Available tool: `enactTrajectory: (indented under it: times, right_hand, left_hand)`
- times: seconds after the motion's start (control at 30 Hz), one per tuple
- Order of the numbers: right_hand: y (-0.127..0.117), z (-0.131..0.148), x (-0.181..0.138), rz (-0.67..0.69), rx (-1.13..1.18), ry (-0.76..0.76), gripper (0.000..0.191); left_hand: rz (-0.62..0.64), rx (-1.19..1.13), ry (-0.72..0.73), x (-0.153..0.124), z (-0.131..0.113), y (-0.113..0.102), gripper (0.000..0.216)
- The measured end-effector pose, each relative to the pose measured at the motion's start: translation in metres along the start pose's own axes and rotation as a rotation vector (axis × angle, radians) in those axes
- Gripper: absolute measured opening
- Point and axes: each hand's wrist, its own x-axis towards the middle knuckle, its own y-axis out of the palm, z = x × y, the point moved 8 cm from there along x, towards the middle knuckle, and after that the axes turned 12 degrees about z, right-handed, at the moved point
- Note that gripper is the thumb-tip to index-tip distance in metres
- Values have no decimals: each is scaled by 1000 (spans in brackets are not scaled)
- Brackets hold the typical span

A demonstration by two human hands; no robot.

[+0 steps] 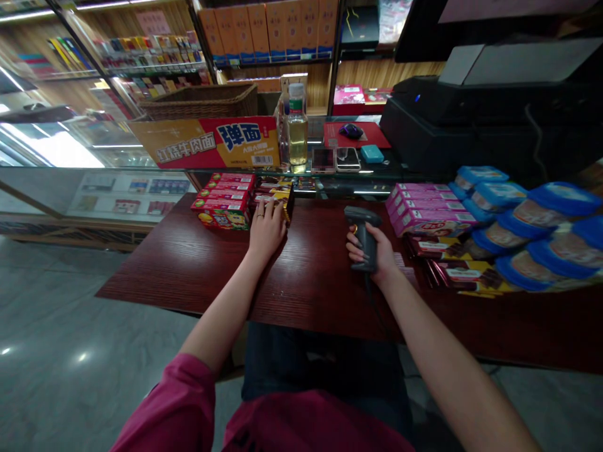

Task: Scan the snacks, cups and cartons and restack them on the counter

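My left hand [267, 227] rests on dark-wrapped chocolate packets [284, 191] with yellow ends, its fingers stretched over them; the fingertips are partly hidden among the wrappers. Right beside it stands a block of red snack boxes [225, 199]. A grey handheld barcode scanner [365, 235] is gripped in my right hand [382, 254], its head up and pointing left, its cable hanging down. To the right of that hand are stacked pink boxes [424, 207]. Below them lie more dark and yellow chocolate packets [459, 273].
Blue-lidded tubs [541, 235] are piled on the right of the brown table [301, 276]. Behind it stand a noodle carton [211, 143], a bottle of yellow liquid [297, 135], phones [323, 160], a mouse [351, 130] and a black machine [424, 132].
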Motion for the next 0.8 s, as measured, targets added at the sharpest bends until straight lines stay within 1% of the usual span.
enactTrajectory:
  times: [0.1, 0.2, 0.27, 0.33, 0.37, 0.43, 0.5, 0.57, 0.63, 0.7, 0.8]
  right_hand:
    - [-1, 0, 2, 7, 4, -1, 23]
    - [1, 0, 2, -3, 6, -11, 25]
    - [5, 3, -2, -16, -4, -23, 26]
    - [11, 7, -11, -22, -23, -32, 27]
    - [14, 9, -18, -21, -35, -40, 27]
    - [19, 17, -36, -16, -61, -81, 27]
    - [21, 26, -61, -27, -91, -130, 27]
    - [16, 36, -92, -66, -115, -185, 26]
    - [6, 48, -125, -126, -126, -252, 24]
    - [-7, 60, -159, -193, -128, -326, 23]
    - [-27, 76, -203, -304, -133, -395, 25]
  left_hand:
    - [22, -28, -7, 1, 2, 1, 56]
    - [23, -66, -8, -2, -2, -4, 60]
    - [-9, -92, 26, -6, -13, -10, 62]
    - [-28, -119, 117, -12, -35, -13, 63]
    - [-16, -133, 188, -15, -51, -12, 63]
    - [47, -168, 367, -23, -91, -5, 64]
    - [129, -201, 558, -31, -139, 5, 66]
    - [192, -211, 712, -38, -188, 15, 69]
    - [235, -206, 822, -39, -235, 27, 69]
    - [274, -219, 900, -38, -278, 39, 68]
    - [329, -277, 979, -33, -328, 56, 71]
